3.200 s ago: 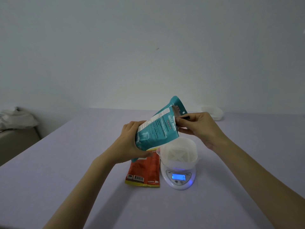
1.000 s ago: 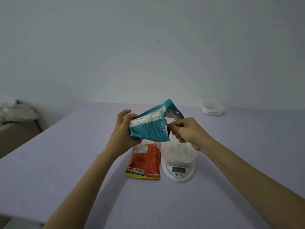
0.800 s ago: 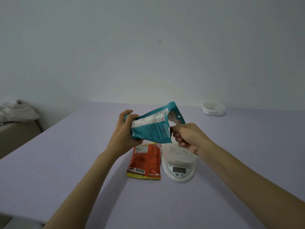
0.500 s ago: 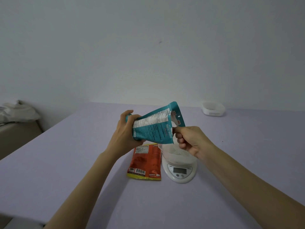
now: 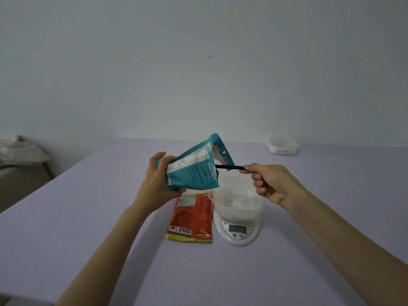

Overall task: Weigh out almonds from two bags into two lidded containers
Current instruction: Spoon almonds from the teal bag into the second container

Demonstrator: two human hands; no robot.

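My left hand (image 5: 159,180) grips the blue bag (image 5: 194,171), tipped over the tub (image 5: 238,195) on the scale (image 5: 237,230). My right hand (image 5: 271,182) pinches a black stick (image 5: 229,166) at its mouth. The tub looks empty, so no almonds are weighed yet. The red bag (image 5: 192,217) lies beside the scale.

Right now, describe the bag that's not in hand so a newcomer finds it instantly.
On the lilac table, find the white scale near the middle. The orange-red bag lies flat just left of it, with a yellow bottom edge, unlike the teal bag held in the left hand.
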